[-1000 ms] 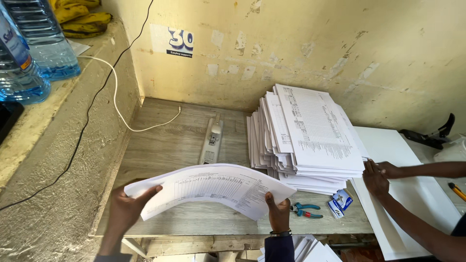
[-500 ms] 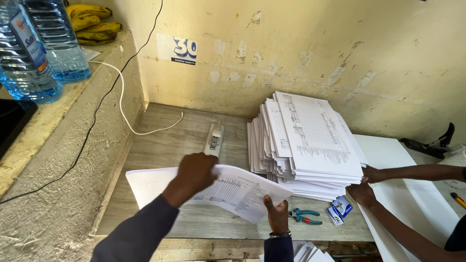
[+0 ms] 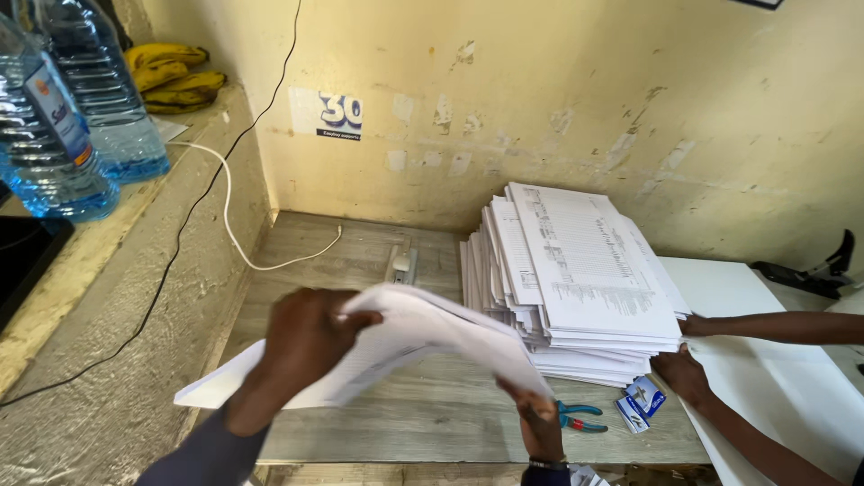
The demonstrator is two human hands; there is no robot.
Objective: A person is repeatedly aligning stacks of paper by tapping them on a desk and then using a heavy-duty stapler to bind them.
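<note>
I hold a bundle of printed white sheets (image 3: 405, 346) over the near part of a wooden table (image 3: 360, 261). My left hand (image 3: 301, 337) lies on top of the bundle near its middle, fingers curled over the upper edge. My right hand (image 3: 540, 423) grips the bundle's right corner from below. The sheets bend upward between my hands. A tall, uneven stack of printed paper (image 3: 576, 279) stands on the table just right of the bundle.
Another person's two hands (image 3: 684, 369) rest at the stack's right edge on large white sheets (image 3: 774, 378). Blue-handled pliers (image 3: 576, 416) and a small blue-white box (image 3: 639, 400) lie near the front. Water bottles (image 3: 72, 117), bananas (image 3: 175, 81) and a white cable (image 3: 234, 225) are at left.
My left hand moved from the bundle's left edge onto its top and toward the middle. The sheets folded upward and shifted right. The other person's hands stayed by the stack.
</note>
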